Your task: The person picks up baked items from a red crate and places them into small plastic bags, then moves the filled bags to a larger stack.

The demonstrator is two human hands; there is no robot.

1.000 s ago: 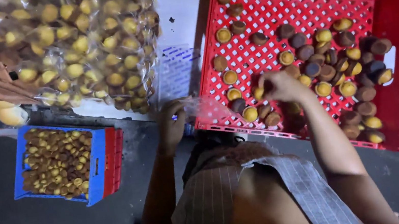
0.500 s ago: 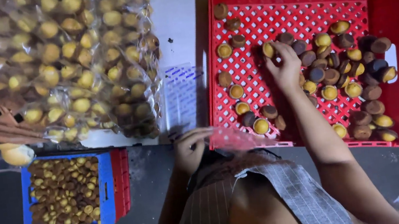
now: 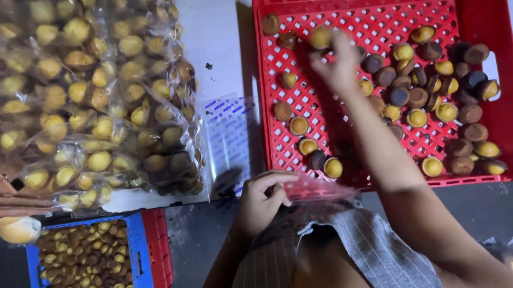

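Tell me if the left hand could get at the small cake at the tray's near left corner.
Probably yes: the left hand sits at the table edge beside the red tray, the cake lies close, and only its thin clear bag intervenes.

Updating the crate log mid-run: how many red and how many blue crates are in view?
Red crates: 2, one on the table, one on the floor
Blue crates: 1, on the floor
Total: 3
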